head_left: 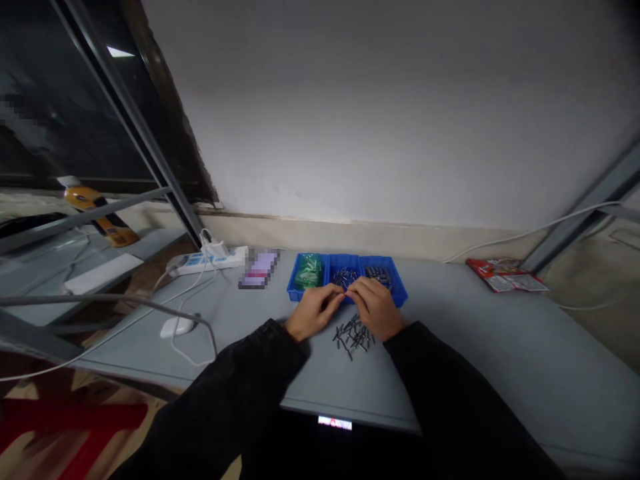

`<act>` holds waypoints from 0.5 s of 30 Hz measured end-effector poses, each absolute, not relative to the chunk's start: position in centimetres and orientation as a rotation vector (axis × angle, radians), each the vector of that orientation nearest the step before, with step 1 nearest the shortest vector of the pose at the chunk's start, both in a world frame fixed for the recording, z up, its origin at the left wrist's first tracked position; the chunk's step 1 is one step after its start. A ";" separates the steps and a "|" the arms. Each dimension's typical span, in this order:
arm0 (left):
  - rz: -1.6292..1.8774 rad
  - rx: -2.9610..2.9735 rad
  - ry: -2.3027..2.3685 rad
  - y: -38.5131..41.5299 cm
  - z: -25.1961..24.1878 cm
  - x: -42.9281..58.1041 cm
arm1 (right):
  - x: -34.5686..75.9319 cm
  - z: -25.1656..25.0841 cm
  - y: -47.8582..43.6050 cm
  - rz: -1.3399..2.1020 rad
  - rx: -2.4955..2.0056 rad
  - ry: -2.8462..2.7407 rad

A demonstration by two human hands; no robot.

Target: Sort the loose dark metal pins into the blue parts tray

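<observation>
My left hand (313, 311) and my right hand (375, 307) meet fingertip to fingertip over the front of the blue bins. Both are pinched closed; whatever sits between the fingertips is too small to make out. Behind them, the middle blue bin (344, 259) holds thin shiny metal pieces (345, 276). In the left bin are small green pieces (309, 271), and dark cylindrical pieces (379, 274) fill part of the right bin. A loose pile of thin dark and silver rods (353, 337) lies on the table just below my hands.
Left of the bins lie a blurred purple object (260, 268) and a white power strip (213, 259) with cables. A white device (177, 326) rests near a looped cable. A red packet (507, 275) is at the right. An orange bottle (97, 210) stands on the left shelf.
</observation>
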State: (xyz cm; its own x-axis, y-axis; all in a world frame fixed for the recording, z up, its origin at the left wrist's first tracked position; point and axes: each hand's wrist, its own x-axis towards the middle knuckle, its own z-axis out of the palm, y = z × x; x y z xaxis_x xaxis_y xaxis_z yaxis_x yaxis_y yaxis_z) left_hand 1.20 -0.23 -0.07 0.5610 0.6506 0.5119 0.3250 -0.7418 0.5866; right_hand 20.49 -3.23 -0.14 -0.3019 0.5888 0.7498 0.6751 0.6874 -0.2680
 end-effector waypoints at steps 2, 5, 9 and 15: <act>1.043 2.375 0.796 -0.1 0.0 1.1 | 20.4 -0.1 -3.2 -0.115 -0.973 -1.993; 1.056 2.360 0.818 0.0 0.1 1.0 | 20.2 -0.2 -3.3 -0.122 -0.967 -2.004; 1.034 2.374 0.811 0.0 0.1 1.0 | 20.1 -0.5 -3.3 -0.161 -0.989 -2.016; 1.040 2.374 0.818 0.0 0.1 1.1 | 20.7 1.0 -2.9 -0.223 -1.036 -1.958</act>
